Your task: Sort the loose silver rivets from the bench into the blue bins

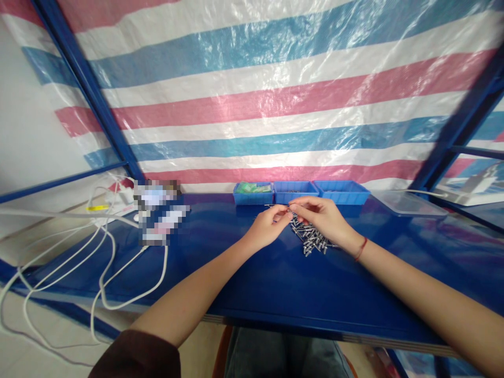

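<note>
A heap of silver blind rivets [315,241] lies on the blue tabletop, partly covered by my right hand. Just left of the heap, my left hand [266,227] is closed in a pinch, and the thin shank of a rivet shows at its fingertips. My right hand [323,216] reaches over the heap, its thumb and fingers pinched together against the left fingertips on the same small piece. Most of that rivet is hidden by the fingers.
Three blue bins stand along the back: a left bin [252,199] with green plastic, a middle bin [295,185] with small pieces, and a right bin [342,196]. A clear lid [409,203] lies to the right. White cables [114,304] loop over the left edge.
</note>
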`<state>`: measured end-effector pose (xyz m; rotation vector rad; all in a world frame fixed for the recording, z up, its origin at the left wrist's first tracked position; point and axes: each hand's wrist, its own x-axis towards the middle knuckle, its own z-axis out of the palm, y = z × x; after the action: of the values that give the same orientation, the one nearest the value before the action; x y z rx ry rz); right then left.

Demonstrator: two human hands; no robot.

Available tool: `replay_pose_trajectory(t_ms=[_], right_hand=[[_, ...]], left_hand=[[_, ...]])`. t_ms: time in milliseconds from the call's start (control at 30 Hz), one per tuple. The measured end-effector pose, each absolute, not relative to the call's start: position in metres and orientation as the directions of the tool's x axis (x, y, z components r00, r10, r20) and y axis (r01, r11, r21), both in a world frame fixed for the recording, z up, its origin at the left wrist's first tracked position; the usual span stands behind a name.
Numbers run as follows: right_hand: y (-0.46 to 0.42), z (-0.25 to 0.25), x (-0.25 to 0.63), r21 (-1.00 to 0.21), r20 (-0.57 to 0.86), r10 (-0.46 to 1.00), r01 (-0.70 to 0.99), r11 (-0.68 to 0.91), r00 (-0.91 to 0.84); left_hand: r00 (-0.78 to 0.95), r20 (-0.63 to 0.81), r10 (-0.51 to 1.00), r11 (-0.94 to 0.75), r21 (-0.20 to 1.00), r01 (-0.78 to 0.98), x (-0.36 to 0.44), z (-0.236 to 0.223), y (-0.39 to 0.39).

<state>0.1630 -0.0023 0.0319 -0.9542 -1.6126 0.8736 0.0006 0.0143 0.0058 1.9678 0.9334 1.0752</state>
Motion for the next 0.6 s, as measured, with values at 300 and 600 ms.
replay_pose_trajectory(t_ms=[300, 600], right_hand=[[-0.0071, 0.0319, 0.1582, -0.815, 0.511, 0.846, 0.23, 0.533, -0.152], [-0.0026, 0.0258, 0.1608, -0.774, 0.553, 0.819, 0.269, 0.573, -0.154]], left_hand=[[0.372, 0.409, 0.833, -0.479, 0.87, 0.115, 0.002, 0.0046, 0.0152], [0.359, 0.392, 0.847, -0.458, 0.881, 0.118, 0.0032, 0.0026, 0.0157]])
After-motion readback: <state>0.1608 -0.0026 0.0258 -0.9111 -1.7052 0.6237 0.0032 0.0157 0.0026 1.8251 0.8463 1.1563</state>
